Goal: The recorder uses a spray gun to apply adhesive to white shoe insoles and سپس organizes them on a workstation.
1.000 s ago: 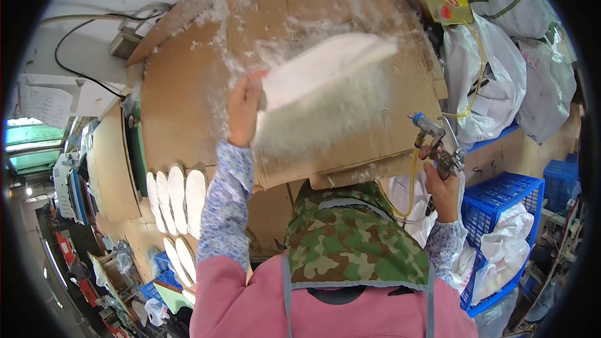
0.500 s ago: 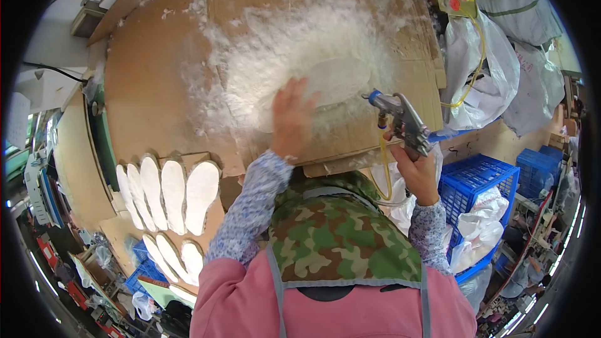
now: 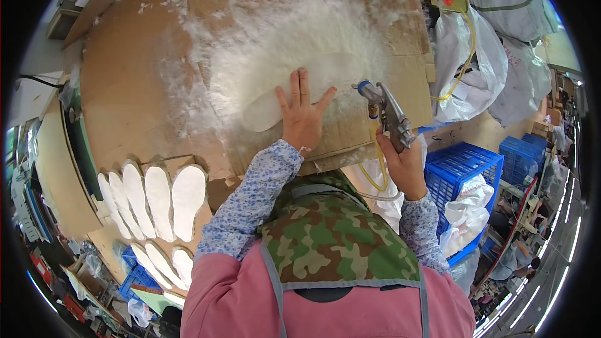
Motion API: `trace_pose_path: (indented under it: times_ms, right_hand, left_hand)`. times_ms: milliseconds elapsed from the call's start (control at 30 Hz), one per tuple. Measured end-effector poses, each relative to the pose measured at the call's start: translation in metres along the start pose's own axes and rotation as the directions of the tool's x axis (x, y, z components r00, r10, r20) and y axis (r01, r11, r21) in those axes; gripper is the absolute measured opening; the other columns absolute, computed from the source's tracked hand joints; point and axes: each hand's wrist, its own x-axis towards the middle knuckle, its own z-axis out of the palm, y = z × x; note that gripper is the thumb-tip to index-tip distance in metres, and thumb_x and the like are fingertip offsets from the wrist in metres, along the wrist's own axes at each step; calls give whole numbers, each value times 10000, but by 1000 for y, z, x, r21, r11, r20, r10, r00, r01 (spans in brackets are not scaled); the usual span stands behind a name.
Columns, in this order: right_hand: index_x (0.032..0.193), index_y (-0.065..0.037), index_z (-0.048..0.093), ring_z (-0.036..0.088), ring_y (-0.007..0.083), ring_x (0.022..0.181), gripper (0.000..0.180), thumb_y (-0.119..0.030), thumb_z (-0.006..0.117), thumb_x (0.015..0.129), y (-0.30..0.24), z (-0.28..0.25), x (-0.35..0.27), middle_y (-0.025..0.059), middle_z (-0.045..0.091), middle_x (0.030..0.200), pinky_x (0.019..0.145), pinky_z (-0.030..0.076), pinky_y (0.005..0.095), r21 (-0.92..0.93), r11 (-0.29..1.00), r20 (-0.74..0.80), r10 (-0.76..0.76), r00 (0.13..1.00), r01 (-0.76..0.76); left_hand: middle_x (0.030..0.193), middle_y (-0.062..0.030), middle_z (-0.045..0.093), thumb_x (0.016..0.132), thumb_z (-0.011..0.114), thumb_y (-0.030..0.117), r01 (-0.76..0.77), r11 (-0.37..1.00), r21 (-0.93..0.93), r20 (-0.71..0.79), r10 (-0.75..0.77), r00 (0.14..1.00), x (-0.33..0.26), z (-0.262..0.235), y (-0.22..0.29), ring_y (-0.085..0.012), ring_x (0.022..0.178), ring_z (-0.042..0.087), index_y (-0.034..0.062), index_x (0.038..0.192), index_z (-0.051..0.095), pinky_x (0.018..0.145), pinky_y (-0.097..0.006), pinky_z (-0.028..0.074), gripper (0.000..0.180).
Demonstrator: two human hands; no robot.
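The left hand point(image 3: 302, 124) lies splayed, hiding part of a white insole point(image 3: 325, 75), while the right hand point(image 3: 405, 166), at its four o'clock, grips a spray gun point(image 3: 392, 112), handle mostly covered.

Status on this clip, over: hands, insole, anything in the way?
Left hand spread over insole. Right hand gripping blue-tipped spray gun, nozzle near insole's right end. Insole on cardboard, white residue about it; left hand covers its middle.
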Motion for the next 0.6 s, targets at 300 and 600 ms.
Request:
trace_pose_path:
  times_ms: [300,600]
  right_hand:
    - [993,24,542,479,90,659,160,-54,580,859,15,-9,-3,38,560,742,586,412,249,-78,997,-67,8,998,-13]
    - [986,14,534,493,120,635,161,-61,585,854,-2,4,-14,91,555,708,584,417,268,-113,994,9,10,1000,-9]
  left_hand:
    - [1477,-266,116,767,485,9,4,1000,8,-29,-4,1000,-2,4,-1,-415,1378,99,270,1306,492,1005,-677,102,598]
    - [1474,-265,123,762,471,3,3,994,-108,-50,-9,999,-13,-1,-8,-425,1373,100,186,1294,500,1044,-623,118,564]
